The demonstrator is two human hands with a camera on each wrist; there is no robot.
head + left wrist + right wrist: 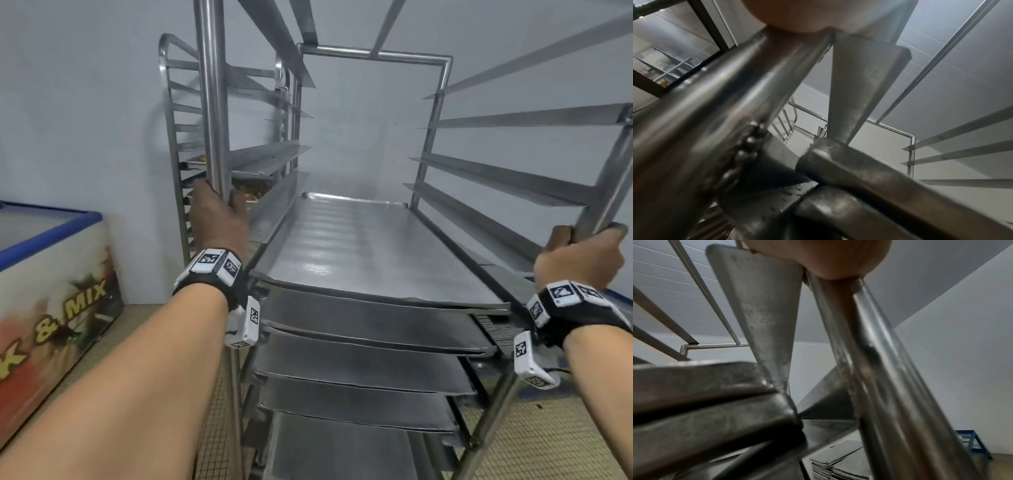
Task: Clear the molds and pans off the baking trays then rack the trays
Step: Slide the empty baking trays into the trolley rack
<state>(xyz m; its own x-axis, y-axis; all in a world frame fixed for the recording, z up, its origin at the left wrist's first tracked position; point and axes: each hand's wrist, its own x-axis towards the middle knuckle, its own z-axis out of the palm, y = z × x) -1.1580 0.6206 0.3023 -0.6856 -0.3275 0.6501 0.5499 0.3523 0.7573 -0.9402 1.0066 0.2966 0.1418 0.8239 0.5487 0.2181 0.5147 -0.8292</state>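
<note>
A steel tray rack (376, 54) stands right in front of me with several bare baking trays (363, 246) slid onto its runners, one above another. My left hand (219, 219) grips the rack's front left post (212, 102). My right hand (579, 257) grips the front right post (613, 178). The left wrist view has the left post (719, 104) close up under my palm, with tray corners (838, 160) beside it. In the right wrist view the right post (875, 356) runs under my palm, beside stacked tray edges (715, 402).
A second rack (185, 137) behind the left post holds trays with baked food (250, 188). A chest freezer (51, 274) with a blue rim stands at the left. Grey walls close in behind. The floor (548, 438) is small-tiled. A blue frame (972, 444) sits at the right.
</note>
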